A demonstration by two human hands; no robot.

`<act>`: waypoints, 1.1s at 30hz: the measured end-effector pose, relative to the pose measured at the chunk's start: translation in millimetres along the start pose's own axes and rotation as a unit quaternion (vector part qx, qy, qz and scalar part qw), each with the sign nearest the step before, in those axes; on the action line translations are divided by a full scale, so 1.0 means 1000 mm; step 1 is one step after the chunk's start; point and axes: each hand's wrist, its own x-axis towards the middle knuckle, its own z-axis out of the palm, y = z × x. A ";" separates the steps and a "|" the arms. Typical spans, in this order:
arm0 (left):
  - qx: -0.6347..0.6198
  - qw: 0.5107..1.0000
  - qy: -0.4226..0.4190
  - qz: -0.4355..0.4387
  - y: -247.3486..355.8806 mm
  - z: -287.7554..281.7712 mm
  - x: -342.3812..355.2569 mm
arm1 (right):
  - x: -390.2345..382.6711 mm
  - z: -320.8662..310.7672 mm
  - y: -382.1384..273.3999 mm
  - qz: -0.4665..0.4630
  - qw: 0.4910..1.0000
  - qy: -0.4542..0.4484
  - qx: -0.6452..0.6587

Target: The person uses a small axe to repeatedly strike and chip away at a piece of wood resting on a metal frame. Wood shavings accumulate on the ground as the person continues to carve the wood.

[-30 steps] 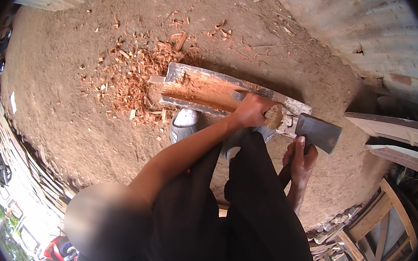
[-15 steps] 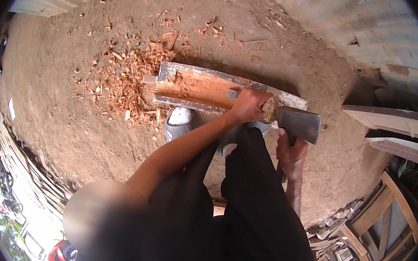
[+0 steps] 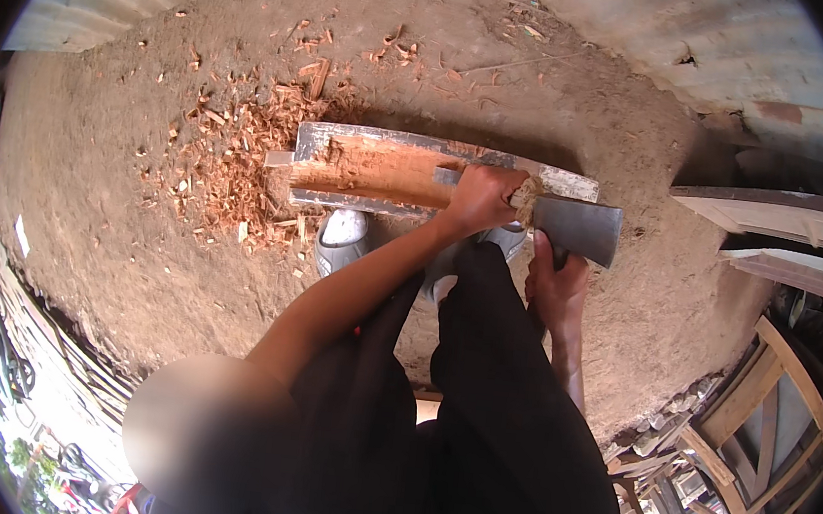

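Observation:
A long, shallow wooden beam lies across the ground in front of my feet, with a rough reddish hollow between chipped, dark-painted edges. My left hand is wrapped round a chisel; its flat metal blade points left over the hollow. The frayed butt of the chisel handle sticks out on the right of my fist. Gripped by its handle in my right hand is a hatchet, whose broad grey head sits right at that frayed butt. Whether they touch, I cannot tell.
Wood chips and shavings are heaped on the dirt around the beam's left end. Both shoes stand close to its near edge. Corrugated sheets line the far side; wooden panels and frames are at the right.
The hatchet head has come slightly closer to the chisel's butt and its tilt has changed. My left hand keeps its grip on the chisel. The whole view has shifted a little.

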 end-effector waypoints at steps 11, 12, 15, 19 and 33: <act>0.010 1.000 -0.007 0.013 -0.001 0.002 -0.002 | -0.002 -0.026 -0.011 0.060 0.995 -0.032 -0.074; 0.006 1.000 0.000 0.008 0.000 0.002 -0.001 | -0.002 -0.027 -0.008 0.045 0.998 -0.018 -0.032; 0.001 1.000 0.009 -0.006 0.001 0.003 -0.001 | -0.004 -0.017 0.002 0.021 0.997 0.039 0.067; 0.037 0.999 -0.018 -0.001 0.000 0.001 0.003 | 0.005 -0.018 -0.006 0.040 0.998 -0.039 -0.013; 0.040 0.999 -0.022 -0.011 -0.002 0.011 -0.001 | 0.011 -0.012 -0.004 0.044 0.997 0.031 0.059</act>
